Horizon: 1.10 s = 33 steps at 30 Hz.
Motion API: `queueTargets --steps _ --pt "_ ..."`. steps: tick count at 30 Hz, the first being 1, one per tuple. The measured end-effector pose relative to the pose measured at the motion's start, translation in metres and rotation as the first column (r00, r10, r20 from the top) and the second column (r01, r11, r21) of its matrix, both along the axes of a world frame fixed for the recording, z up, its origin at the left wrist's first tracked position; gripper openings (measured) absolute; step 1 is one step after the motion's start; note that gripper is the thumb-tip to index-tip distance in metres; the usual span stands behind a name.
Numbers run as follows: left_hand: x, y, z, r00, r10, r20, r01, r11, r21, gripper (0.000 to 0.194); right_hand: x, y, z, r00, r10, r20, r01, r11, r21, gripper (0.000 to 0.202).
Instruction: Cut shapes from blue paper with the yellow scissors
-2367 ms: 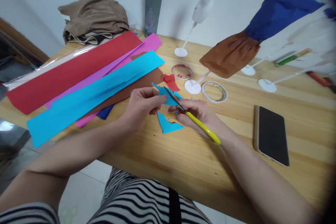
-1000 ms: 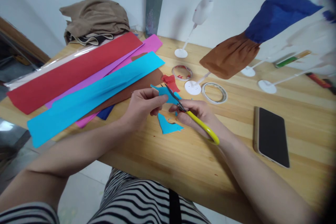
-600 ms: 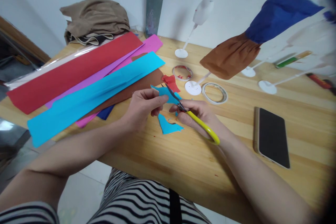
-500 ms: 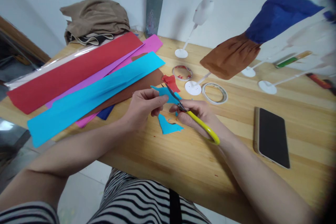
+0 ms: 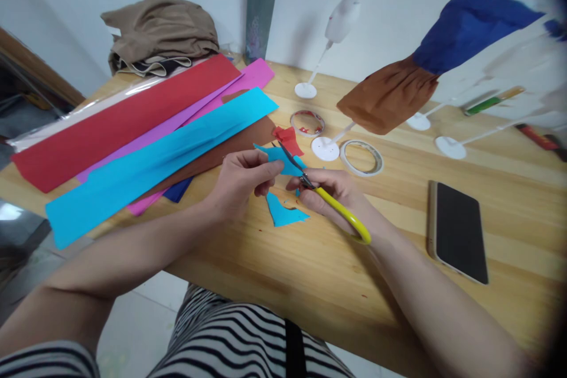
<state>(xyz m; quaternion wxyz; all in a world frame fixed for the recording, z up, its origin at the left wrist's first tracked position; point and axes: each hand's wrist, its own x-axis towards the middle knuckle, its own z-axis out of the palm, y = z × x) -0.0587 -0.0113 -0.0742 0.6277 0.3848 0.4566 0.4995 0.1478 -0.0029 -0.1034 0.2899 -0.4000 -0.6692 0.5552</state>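
Between thumb and fingers, my left hand (image 5: 248, 176) pinches a small piece of blue crepe paper (image 5: 275, 157). My right hand (image 5: 330, 192) grips yellow-handled scissors (image 5: 341, 209), whose dark blades lie across the right part of that piece. On the table below the hands is a blue paper scrap (image 5: 283, 212) with a ragged edge. A red paper scrap (image 5: 289, 139) lies just beyond the blades. Left of my left hand, a long folded strip of blue crepe paper (image 5: 163, 159) rests over brown, pink and purple sheets.
Behind stand a white mannequin (image 5: 343, 18) and one dressed in blue and brown paper (image 5: 394, 91), both leaning in view. Two tape rolls (image 5: 361, 158) lie near their bases. A phone (image 5: 458, 233) is at the right, a red paper strip (image 5: 128, 115) and brown cloth (image 5: 163, 29) at the left.
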Motion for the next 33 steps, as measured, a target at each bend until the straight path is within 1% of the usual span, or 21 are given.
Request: queueTargets --steps 4,8,10,14,17,23,29,33 --pt "0.000 0.000 0.000 1.000 -0.002 0.016 0.002 1.000 0.001 0.051 -0.003 0.000 0.006 1.000 -0.015 -0.011 0.015 1.000 0.008 0.057" --pt "0.000 0.001 -0.002 1.000 -0.012 0.012 0.012 1.000 0.004 0.046 -0.005 0.001 0.014 1.000 0.019 -0.004 -0.019 1.000 -0.005 0.055" --pt "0.000 0.001 -0.002 1.000 -0.014 0.014 0.014 1.000 0.005 0.043 -0.004 0.001 0.013 0.999 0.028 -0.020 -0.028 1.000 -0.004 0.055" --pt "-0.001 0.001 -0.001 1.000 -0.021 0.008 0.021 1.000 0.015 0.039 0.000 0.003 0.004 0.999 0.026 -0.044 -0.026 1.000 0.000 0.053" --pt "-0.002 0.001 0.000 1.000 -0.026 -0.016 0.027 0.999 0.018 0.038 0.003 0.003 0.001 0.998 0.031 -0.050 -0.032 0.999 -0.014 0.050" --pt "-0.002 0.001 -0.002 0.999 -0.023 -0.025 0.023 0.999 0.029 0.040 0.002 0.002 0.004 0.995 0.052 -0.087 -0.053 0.998 -0.013 0.045" --pt "-0.002 0.001 -0.001 0.999 -0.032 -0.005 0.032 0.999 0.037 0.037 0.002 0.003 0.004 0.997 0.051 -0.057 -0.052 0.999 -0.017 0.049" --pt "-0.002 0.001 0.000 1.000 -0.029 -0.003 0.029 0.999 0.032 0.036 0.002 0.003 0.007 0.997 0.052 -0.054 -0.053 0.998 -0.021 0.047"
